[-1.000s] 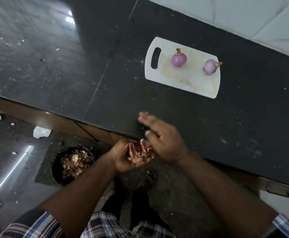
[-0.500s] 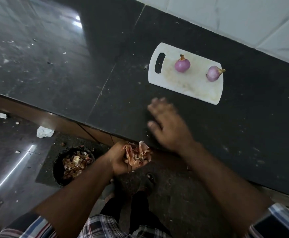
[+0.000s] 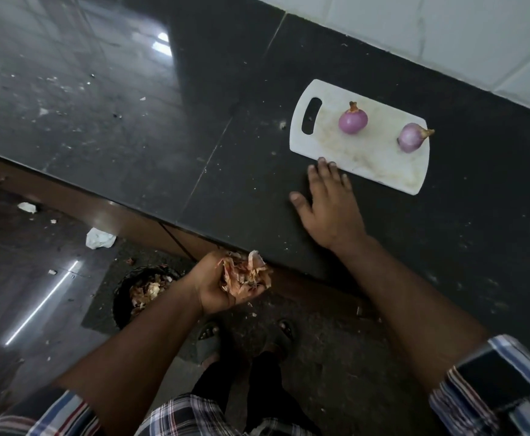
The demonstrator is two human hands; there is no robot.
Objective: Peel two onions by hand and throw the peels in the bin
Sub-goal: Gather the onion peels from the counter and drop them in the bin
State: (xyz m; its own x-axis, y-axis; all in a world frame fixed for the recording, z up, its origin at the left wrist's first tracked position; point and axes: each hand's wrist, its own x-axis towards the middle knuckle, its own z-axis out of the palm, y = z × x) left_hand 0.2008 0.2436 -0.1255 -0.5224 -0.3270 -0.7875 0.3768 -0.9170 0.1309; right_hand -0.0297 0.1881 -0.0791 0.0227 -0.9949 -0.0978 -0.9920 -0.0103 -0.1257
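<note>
Dark counter, right hand flat, fingers spread, left hand fingers cupping onion peels

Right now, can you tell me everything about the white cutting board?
The white cutting board looks like plastic, a flat rectangle with rounded corners and a slot handle at its left end. Its surface carries faint yellowish-brown stains. It lies flat on the dark countertop, angled, near the tiled wall. Two peeled purple onions sit on it, apart from each other. The right hand lies spread on the counter, its fingertips reaching the board's near edge.
</note>
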